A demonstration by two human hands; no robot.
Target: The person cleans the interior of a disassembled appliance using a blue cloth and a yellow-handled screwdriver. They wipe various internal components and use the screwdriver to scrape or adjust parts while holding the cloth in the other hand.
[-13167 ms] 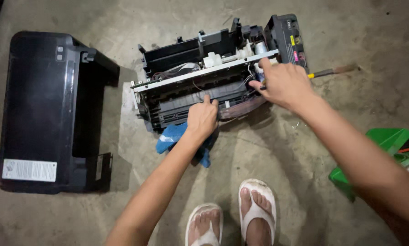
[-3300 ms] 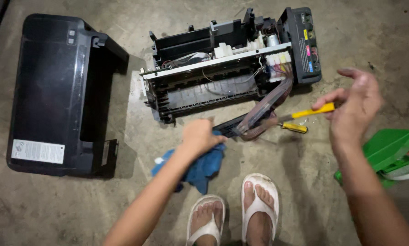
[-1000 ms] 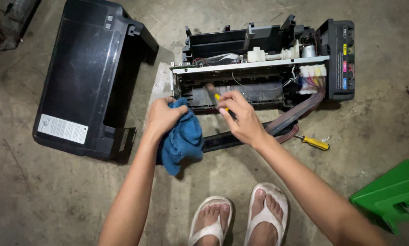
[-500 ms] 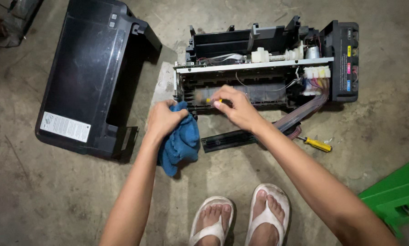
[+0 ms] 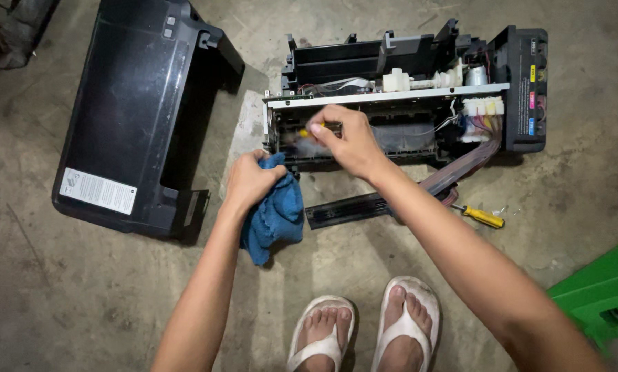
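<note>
Bare forearms, no sleeves; white flip-flops on feet.

Your blue cloth and yellow-handled tool
Cloth hangs bunched beside the opened printer; tool tip inside.

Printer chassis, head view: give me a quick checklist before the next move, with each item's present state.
1. Outer cover off, set aside left of the printer chassis: ok.
2. Left hand grips the blue cloth at the chassis front: ok.
3. Right hand holds a yellow-handled tool inside the chassis: ok.
4. Tool tip seated: cannot tell, blurred.
5. Spare screwdriver on the floor, apart from the feet: ok.
6. Ink tubes attached: cannot tell.
</note>
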